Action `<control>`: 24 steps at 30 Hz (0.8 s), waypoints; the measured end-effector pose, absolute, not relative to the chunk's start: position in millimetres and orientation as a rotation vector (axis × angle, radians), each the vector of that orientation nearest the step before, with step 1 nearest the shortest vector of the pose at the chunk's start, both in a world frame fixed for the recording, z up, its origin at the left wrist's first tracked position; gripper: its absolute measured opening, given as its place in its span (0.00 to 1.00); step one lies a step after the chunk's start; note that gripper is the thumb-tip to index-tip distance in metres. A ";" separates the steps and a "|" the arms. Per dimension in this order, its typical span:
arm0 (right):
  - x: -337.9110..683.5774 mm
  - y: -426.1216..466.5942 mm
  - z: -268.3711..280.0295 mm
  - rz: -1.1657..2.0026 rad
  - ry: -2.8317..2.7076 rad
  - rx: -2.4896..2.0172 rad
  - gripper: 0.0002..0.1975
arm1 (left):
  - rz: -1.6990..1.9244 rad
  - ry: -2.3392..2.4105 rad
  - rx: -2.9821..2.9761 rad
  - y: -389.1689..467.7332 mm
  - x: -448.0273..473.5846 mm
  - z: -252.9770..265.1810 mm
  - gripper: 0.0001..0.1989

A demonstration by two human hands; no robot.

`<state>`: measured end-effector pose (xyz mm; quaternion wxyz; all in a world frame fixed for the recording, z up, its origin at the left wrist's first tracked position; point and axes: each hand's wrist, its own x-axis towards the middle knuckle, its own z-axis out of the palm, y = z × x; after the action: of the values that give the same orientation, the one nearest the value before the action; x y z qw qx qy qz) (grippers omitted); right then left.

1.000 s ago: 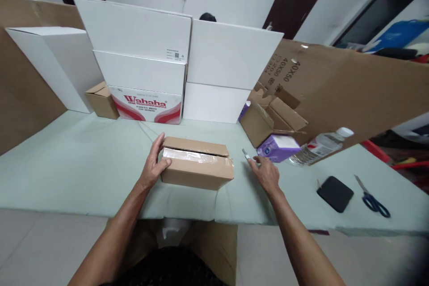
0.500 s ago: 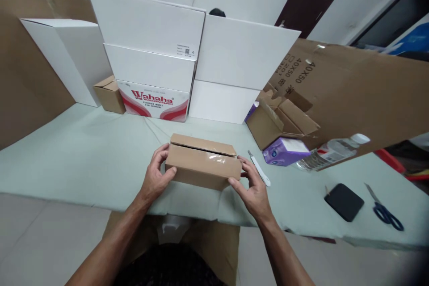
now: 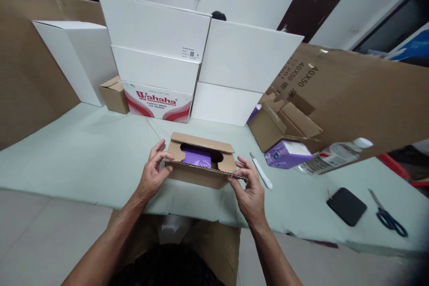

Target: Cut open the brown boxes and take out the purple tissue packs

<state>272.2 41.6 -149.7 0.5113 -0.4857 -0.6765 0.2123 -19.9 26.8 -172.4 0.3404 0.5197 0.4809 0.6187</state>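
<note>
A small brown cardboard box (image 3: pixel 197 179) sits before me on the table, its near top flap raised toward me. Through the gap between the inner flaps, a purple carton (image 3: pixel 197 157) shows inside. My left hand (image 3: pixel 154 173) pinches the flap's left end between thumb and fingers. At the right end, my right hand (image 3: pixel 248 187) grips the corner of the same flap. A white-handled craft knife (image 3: pixel 262 172) lies just beyond the right hand, touching neither hand nor box.
An open cardboard box (image 3: pixel 268 127), another purple carton (image 3: pixel 286 154) and a tilted water bottle (image 3: pixel 338 154) are at the right. Nearer lie a black pouch (image 3: pixel 346 206) and scissors (image 3: pixel 387 220). White boxes (image 3: pixel 157 71) and a small brown box (image 3: pixel 114 97) stand behind.
The box's near top flap has swung up toward me, uncovering the purple carton. Both hands have shifted from the box's ends onto this flap. The view has moved slightly.
</note>
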 end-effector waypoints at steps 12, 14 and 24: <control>290.3 36.8 -138.5 0.491 -1.807 -1.152 0.06 | 1.638 1.313 1.547 18.4 -10.5 -157.0 0.03; 302.6 36.8 -130.9 0.589 -1.768 -1.135 0.08 | 1.660 1.295 1.559 17.8 -11.3 -160.3 0.04; 296.1 90.8 -100.2 0.681 -2.046 -1.174 0.15 | 1.656 1.298 1.519 16.1 -10.3 -163.0 0.06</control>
<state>296.1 90.8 -100.2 0.3365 -0.4503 -0.7847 0.2612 -10.3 16.1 -163.0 0.2700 0.5635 0.4816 0.6145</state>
